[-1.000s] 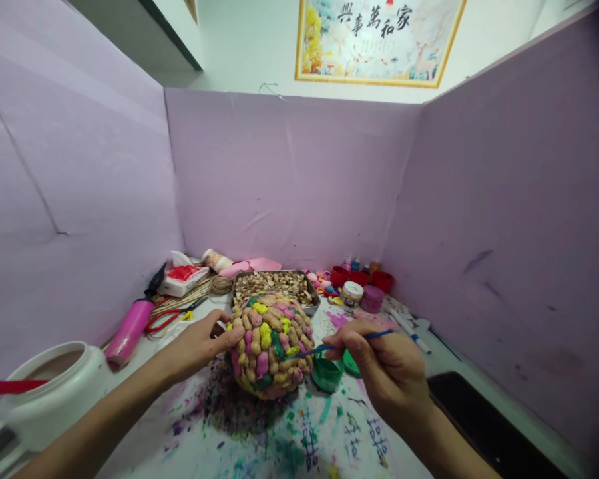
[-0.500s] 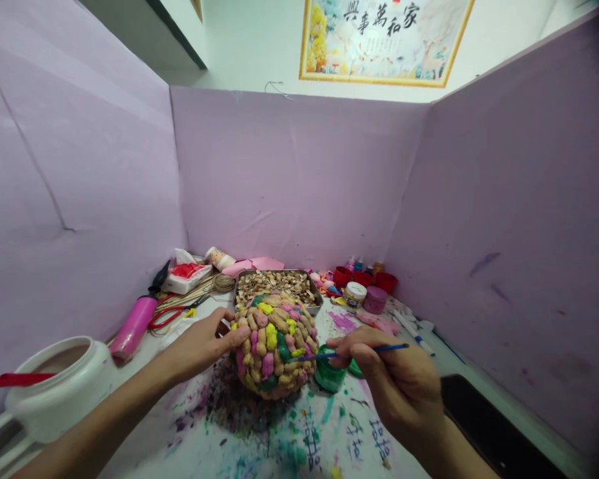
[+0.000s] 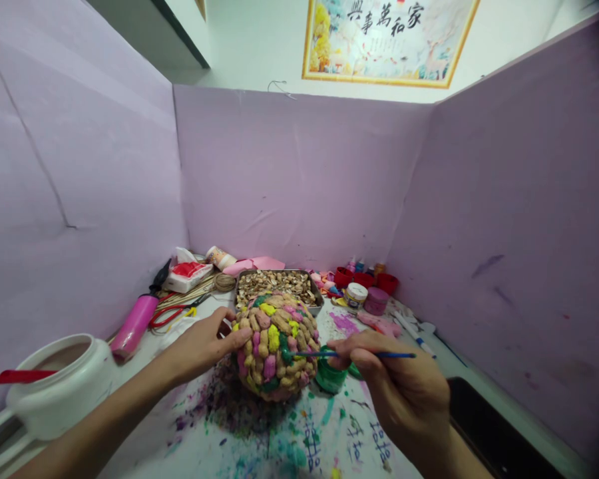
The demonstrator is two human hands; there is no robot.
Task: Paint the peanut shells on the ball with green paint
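Observation:
A round ball covered in peanut shells [image 3: 259, 332] stands on the paint-spattered tabletop; some shells are painted yellow, pink or green, others are bare tan. My left hand [image 3: 207, 349] grips its left side, thumb on the front and fingers partly hidden behind. Pinched in my right hand [image 3: 397, 382] is a thin blue paintbrush [image 3: 398, 355], held almost level. Its tip touches a green shell near the middle of the ball. Just right of the ball, partly behind my right fingers, sits an open jar of green paint [image 3: 331, 380].
A metal tray [image 3: 319, 310] of shell pieces lies behind the ball. White and pink jars [image 3: 376, 301] and red cups [image 3: 388, 284] stand back right. At left are red-handled scissors [image 3: 162, 319], a pink pump [image 3: 136, 327] and a white pot [image 3: 62, 399]. A black phone-like slab [image 3: 499, 432] lies right.
The brush tip has shifted slightly left and up onto the green shell, and the brush is now more level. My left hand keeps its hold on the ball.

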